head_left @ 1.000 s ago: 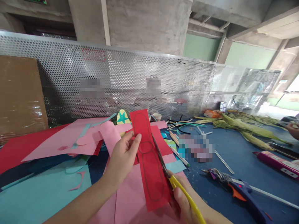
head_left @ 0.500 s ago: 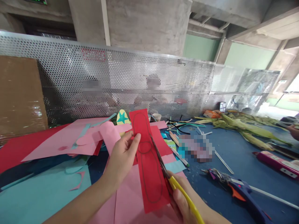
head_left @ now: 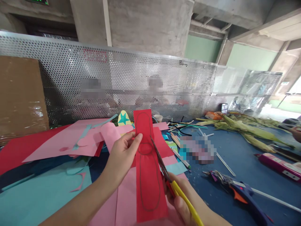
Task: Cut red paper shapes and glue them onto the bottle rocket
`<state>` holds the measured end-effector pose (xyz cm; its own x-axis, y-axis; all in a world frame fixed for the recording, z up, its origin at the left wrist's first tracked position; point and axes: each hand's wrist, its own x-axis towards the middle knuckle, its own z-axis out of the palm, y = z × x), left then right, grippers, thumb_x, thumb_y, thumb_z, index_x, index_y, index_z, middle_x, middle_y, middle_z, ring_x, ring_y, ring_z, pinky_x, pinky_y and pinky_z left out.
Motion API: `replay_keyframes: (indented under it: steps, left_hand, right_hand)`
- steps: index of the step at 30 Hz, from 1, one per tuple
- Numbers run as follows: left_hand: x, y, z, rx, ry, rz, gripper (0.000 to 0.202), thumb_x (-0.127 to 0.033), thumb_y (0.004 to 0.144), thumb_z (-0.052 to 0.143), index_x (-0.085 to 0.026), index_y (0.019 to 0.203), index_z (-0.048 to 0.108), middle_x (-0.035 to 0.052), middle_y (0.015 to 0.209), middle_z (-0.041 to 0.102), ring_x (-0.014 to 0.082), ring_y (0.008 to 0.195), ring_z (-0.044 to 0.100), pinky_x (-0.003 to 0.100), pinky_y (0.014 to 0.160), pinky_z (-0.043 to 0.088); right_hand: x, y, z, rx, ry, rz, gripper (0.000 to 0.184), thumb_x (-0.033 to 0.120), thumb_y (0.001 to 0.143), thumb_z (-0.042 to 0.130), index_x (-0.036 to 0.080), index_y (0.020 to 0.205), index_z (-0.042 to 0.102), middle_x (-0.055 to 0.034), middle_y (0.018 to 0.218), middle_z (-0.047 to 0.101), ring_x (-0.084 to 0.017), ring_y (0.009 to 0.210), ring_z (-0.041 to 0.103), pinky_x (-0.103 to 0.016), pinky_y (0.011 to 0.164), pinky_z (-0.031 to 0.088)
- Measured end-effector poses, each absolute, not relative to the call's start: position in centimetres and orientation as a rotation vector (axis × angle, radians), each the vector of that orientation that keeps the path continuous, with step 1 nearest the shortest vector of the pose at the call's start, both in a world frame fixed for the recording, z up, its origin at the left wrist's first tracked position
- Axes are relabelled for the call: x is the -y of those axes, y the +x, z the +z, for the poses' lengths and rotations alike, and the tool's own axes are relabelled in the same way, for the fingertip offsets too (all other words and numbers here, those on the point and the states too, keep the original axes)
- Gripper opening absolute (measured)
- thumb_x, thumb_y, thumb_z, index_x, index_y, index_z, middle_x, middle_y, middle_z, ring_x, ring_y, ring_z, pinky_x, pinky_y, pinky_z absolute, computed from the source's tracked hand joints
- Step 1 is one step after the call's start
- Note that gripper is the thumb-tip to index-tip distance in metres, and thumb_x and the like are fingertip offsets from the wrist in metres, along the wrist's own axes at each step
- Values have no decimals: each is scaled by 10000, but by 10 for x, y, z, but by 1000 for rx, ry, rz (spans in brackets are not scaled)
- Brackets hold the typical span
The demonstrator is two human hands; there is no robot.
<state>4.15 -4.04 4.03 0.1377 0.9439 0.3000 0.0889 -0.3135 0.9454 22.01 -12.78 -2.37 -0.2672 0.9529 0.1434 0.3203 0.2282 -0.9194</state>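
- Left hand [head_left: 122,157]: closed in a pinch on the red paper strip [head_left: 148,175], thumb and fingertips on its left edge a little above mid-length. The strip is held up off the counter [head_left: 235,157], over loose pink sheets [head_left: 124,204].
- Right hand [head_left: 182,201]: wrapped around the yellow handles of the scissors [head_left: 164,168]. The blades lie along the strip's right edge, tips beside the narrow waist of the pencilled outline [head_left: 149,185]. I cannot tell how far the blades are parted.
- Risk, in my judgement: the strip is supported at one pinch only, and the near half hangs free. It could sag or twist under the blades, so the cut would wander across the pencil line.
- Risk: the outline runs close to the right edge. A slight drift inward would nick the drawn shape.
- Risk: the blade tips sit near the left fingertips. A long stroke toward them could catch a finger.
- Risk: the pink sheets lie directly beneath. A low stroke could bite into them too.
- Orientation: the strip's long axis runs away from me, near end low by my wrists, far end raised toward the perforated metal screen [head_left: 117,78], leaning slightly left. The drawn face looks at the camera. The outline's two long loops follow the same axis.
- Surroundings: a glue gun [head_left: 244,196] lies on the counter well to the right.
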Motion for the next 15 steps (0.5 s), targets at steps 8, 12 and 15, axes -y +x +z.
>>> replay_keyframes:
  steps: [8,12,15]
  left_hand:
    - [40,38,40,-1037,1553,1266,296,-504,833,636,-213,868,679,-75,531,391,105,465,347,241,447,261]
    - [41,38,43,-1032,1514,1245,332,-516,820,646,-234,991,681,-95,475,371,114,406,366,241,411,283]
    - [40,37,44,-1024,1542,1257,333,-518,810,653,-237,985,688,-91,461,392,121,407,411,239,410,296]
  right_hand:
    - [128,221,-23,1761,-1146,1087,787,970,660,288,218,798,472,47,527,372,-131,488,341,-283,477,273]
    - [127,221,-26,1761,-1144,1078,737,946,665,366,229,789,483,35,526,396,-145,484,380,-291,481,282]
    - [127,220,-31,1716,-1178,1049,680,904,674,449,235,774,508,25,530,425,-157,489,420,-298,489,302]
